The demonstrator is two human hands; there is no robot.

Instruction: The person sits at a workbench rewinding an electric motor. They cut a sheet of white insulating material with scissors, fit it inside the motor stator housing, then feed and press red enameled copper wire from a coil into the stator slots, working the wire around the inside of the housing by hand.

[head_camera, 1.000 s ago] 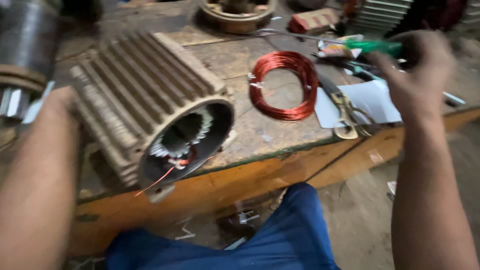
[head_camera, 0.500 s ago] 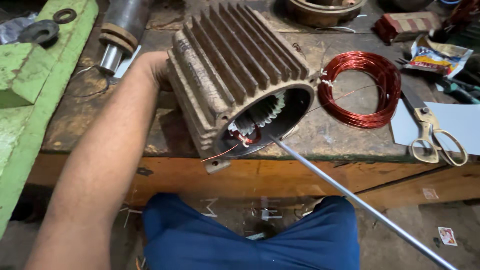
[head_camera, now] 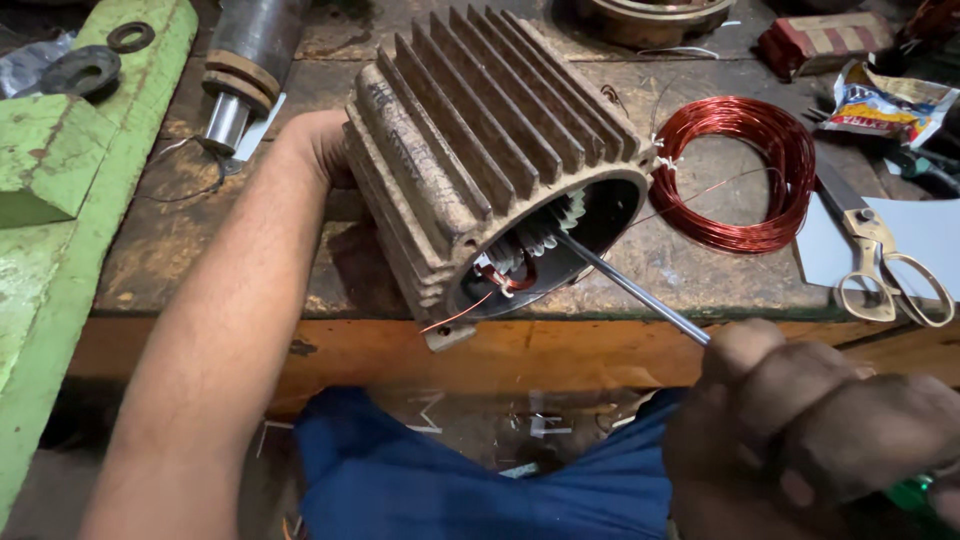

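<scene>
Head view, looking down: the right hand (head_camera: 815, 420) is closed in a fist around a long screwdriver (head_camera: 630, 285) — a bit of green handle shows at the heel of the fist — and its thin steel shaft runs up and left into the open end of a finned motor housing (head_camera: 490, 160). The tip sits among the pale windings (head_camera: 530, 250) just inside the bore, near some loose red and copper wire ends at the lower rim. The left hand (head_camera: 320, 150) is pressed against the far side of the housing, fingers hidden behind the fins, so how far it wraps cannot be told; it seems to brace the casing, which lies tilted on its side near the front edge of the worn workbench (head_camera: 180, 250).

Judging from this, the step in hand is working at the stator windings with the tool — prying or packing, it is hard to say which. Whatever follows calls for a steady brace and a light, controlled tip, since the thin wire would nick easily.

A coil of red copper wire (head_camera: 735, 175) lies just right of the housing, scissors (head_camera: 885, 260) beyond it.
</scene>
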